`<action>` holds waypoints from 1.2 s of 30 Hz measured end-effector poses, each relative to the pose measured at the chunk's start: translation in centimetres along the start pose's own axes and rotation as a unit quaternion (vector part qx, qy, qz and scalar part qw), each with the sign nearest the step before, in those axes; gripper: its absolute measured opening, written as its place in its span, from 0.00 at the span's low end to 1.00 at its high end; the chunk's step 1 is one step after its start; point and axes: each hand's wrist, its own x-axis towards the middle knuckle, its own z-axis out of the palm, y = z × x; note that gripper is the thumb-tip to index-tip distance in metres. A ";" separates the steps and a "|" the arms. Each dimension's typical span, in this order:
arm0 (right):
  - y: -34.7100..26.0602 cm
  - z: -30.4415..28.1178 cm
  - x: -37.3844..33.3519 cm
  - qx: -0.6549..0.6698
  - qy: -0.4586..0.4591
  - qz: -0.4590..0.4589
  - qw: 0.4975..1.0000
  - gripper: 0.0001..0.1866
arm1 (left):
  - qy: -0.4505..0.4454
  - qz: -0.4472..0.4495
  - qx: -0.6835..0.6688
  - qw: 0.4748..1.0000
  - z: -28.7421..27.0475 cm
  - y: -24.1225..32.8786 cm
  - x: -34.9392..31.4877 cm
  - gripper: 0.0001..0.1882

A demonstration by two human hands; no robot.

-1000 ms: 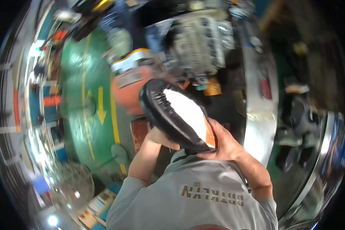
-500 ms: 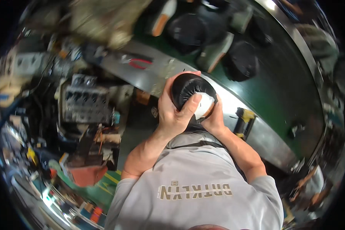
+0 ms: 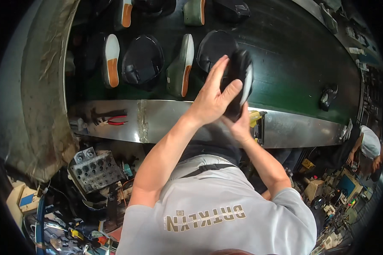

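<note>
A black shoe upper on a last (image 3: pixel 235 68) is held up over the table's near edge, tilted on its side with the pale sole edge toward the right. My left hand (image 3: pixel 210 100) lies against its left side, fingers long and thumb across it. From below, my right hand (image 3: pixel 239 124) grips its lower end, with some fingers hidden behind it. Beyond my hands, a black upper (image 3: pixel 215 44) lies on the dark green table. Left of it rests a green last (image 3: pixel 178 68) with a white and orange bottom.
Another last (image 3: pixel 112 57) and a black upper (image 3: pixel 143 59) lie farther left. Red-handled pliers (image 3: pixel 115 120) and a yellow and black staple gun (image 3: pixel 257 123) rest on the metal table edge (image 3: pixel 166 121). A control box (image 3: pixel 95 170) stands at lower left. Another person (image 3: pixel 368 142) is at far right.
My view has turned and the table now lies straight ahead. Both hands have carried the shoe up and away over the table, turning it from toe-end-up onto its side.
</note>
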 end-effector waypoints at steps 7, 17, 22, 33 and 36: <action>6.6 -10.1 11.1 0.454 0.196 0.222 0.840 0.23 | -0.138 0.020 0.295 0.945 1.7 -11.0 1.5 0.29; 6.8 -4.6 14.0 0.316 0.255 0.158 0.900 0.24 | -0.186 0.017 0.211 0.959 -2.6 -9.1 -1.7 0.10; 3.2 4.8 18.9 0.219 0.083 0.119 0.965 0.19 | -0.010 -0.110 0.001 0.994 -10.9 -0.4 -11.6 0.13; -2.4 14.3 25.1 -0.214 -0.085 0.025 0.973 0.34 | 0.058 -0.089 0.242 0.965 -15.3 2.7 -17.8 0.10; -4.9 11.6 19.1 -0.099 -0.055 -0.073 0.991 0.34 | 0.348 -0.145 -0.193 0.906 -14.1 1.5 -20.2 0.09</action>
